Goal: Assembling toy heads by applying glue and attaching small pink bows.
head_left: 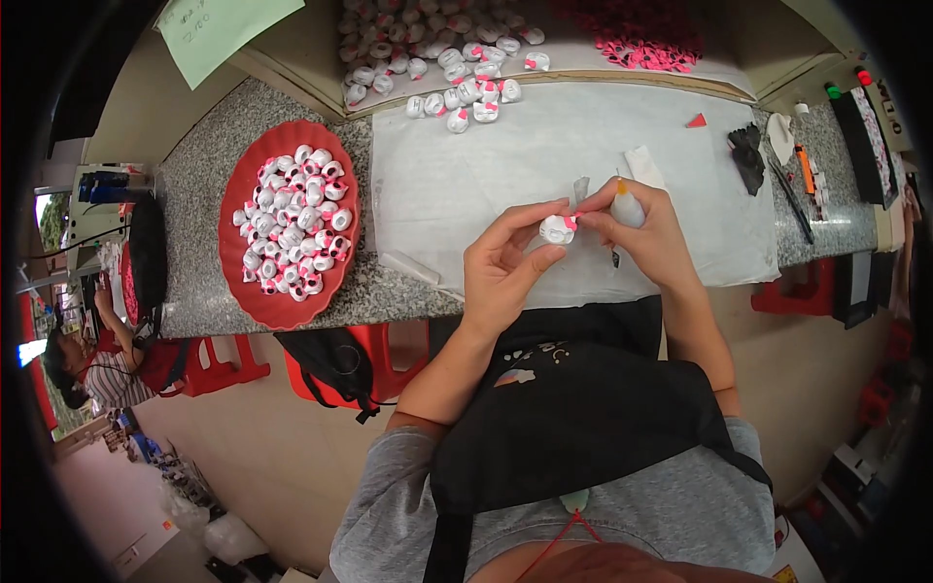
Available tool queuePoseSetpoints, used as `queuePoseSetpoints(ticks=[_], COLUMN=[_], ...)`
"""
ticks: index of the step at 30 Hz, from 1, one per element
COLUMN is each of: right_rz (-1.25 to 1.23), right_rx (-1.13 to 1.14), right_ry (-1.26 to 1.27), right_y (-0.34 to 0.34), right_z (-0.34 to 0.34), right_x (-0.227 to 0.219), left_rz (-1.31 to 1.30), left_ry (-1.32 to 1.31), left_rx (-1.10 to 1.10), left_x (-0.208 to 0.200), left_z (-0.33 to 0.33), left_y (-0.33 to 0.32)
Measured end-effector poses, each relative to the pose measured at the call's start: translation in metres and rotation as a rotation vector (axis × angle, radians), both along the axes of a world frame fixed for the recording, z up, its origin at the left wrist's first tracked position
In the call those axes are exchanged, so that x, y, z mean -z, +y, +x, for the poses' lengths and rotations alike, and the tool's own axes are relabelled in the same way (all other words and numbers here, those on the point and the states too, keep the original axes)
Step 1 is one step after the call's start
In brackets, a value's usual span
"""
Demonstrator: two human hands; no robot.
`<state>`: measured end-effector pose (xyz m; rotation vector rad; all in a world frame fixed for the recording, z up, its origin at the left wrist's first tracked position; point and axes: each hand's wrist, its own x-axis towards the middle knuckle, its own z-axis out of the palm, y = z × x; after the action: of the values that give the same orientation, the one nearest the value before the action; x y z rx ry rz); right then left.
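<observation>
Over the white paper sheet [437,194], my left hand [498,270] pinches a small white figurine head [556,231] between fingertips and thumb. A pink bow [571,222] shows on the head's right side, and my right hand [649,238] has its thumb and fingertips at it. That same right hand also keeps a small squeeze glue bottle [628,210] in its grip, with the yellow needle tip [620,185] pointing up and away from me. Finished-looking white heads with pink bows [484,112] lie in a cluster at the sheet's far edge.
A red scalloped plate [233,209] full of white and pink heads stands at the left. Beyond the sheet, a shelf holds more white heads [389,44] and a pile of pink bows [646,53]. Pens [805,170] and a black crumpled piece [746,157] lie right. A co-worker [107,355] sits far left.
</observation>
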<state>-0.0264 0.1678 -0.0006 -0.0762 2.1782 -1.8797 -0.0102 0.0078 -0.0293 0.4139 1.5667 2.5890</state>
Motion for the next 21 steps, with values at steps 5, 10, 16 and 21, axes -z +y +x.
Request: queuePoseSetpoints(ticks=[5, 10, 16, 21], right_rz=[-0.308, -0.431, -0.411, -0.360], right_rx=[0.193, 0.237, 0.176, 0.152], right_ry=[-0.003, -0.048, -0.055, -0.042], right_y=[-0.001, 0.006, 0.001, 0.004], right_z=[0.015, 0.031, 0.035, 0.034], right_x=[0.018, 0.007, 0.001, 0.003], left_rz=[-0.024, -0.226, -0.373, -0.438], left_ry=[-0.030, 0.073, 0.251, 0.301], left_rx=[0.016, -0.030, -0.092, -0.074], left_x=[-0.001, 0.002, 0.004, 0.002], left_z=[0.004, 0.005, 0.007, 0.007], left_y=[0.003, 0.008, 0.008, 0.008])
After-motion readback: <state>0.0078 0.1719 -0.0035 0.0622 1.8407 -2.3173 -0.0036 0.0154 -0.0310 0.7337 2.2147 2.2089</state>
